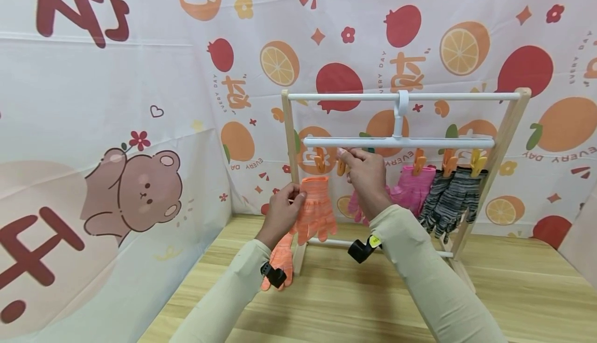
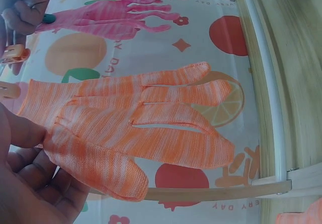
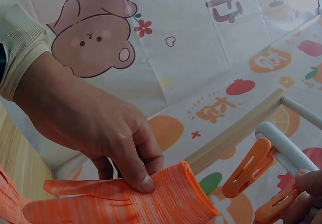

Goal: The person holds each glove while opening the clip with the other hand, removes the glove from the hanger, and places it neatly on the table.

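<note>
My left hand (image 1: 282, 208) pinches an orange knit glove (image 1: 317, 211) by the side near its cuff, thumb on the front, as the left wrist view shows. The glove hangs fingers down, its cuff just below an orange clothespin (image 1: 319, 160) on the white hanger bar (image 1: 350, 142). Just right of that, my right hand (image 1: 368, 177) pinches another orange clothespin (image 1: 341, 167) under the bar. In the right wrist view only the fingertips (image 3: 308, 191) of this hand show, against the clothespin (image 3: 275, 205). The clothespin's jaws are hard to make out.
Pink gloves (image 1: 412, 190) and grey-black gloves (image 1: 459, 198) hang from clothespins at the bar's right. A wooden frame (image 1: 494, 161) with a white top rail (image 1: 326, 96) carries the hanger. A second orange glove (image 1: 281, 264) lies by the frame's left foot on the wooden table (image 1: 354, 306).
</note>
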`<control>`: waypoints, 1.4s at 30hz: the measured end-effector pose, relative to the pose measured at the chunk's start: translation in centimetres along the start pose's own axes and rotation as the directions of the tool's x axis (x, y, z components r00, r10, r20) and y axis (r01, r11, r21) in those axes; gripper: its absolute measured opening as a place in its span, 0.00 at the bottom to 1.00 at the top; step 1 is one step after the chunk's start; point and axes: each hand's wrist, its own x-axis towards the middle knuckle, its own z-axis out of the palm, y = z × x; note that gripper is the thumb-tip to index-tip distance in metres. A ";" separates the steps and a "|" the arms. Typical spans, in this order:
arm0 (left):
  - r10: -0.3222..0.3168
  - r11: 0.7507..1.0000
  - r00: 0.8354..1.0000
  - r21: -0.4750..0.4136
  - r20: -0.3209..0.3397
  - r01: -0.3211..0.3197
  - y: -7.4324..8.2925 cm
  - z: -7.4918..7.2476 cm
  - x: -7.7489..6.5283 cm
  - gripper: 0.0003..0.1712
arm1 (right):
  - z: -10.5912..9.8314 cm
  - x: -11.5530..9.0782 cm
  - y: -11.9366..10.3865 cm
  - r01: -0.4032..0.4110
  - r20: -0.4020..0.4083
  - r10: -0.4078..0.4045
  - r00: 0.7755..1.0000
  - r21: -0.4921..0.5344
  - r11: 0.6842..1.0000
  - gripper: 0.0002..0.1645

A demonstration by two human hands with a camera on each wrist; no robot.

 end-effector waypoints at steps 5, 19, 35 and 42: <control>0.003 1.000 1.000 0.009 -0.001 -0.003 -0.2 -0.2 -0.1 0.06 | 0.0 -0.1 0.0 -0.004 -0.003 0.004 1.000 -0.006 1.000 0.18; -0.002 0.999 1.000 0.040 -0.023 0.003 -0.2 -1.1 0.0 0.06 | 0.0 0.0 0.0 -0.003 -0.015 0.003 1.000 -0.010 1.000 0.17; -0.010 0.998 1.000 0.062 -0.030 0.012 -0.6 -2.0 -0.2 0.06 | 0.1 -0.1 0.0 0.007 -0.013 -0.007 1.000 -0.001 1.000 0.17; -0.022 0.998 0.999 0.059 -0.035 0.024 -0.9 -2.6 -0.2 0.06 | 0.1 -0.1 -0.1 0.004 -0.016 -0.004 1.000 -0.009 1.000 0.18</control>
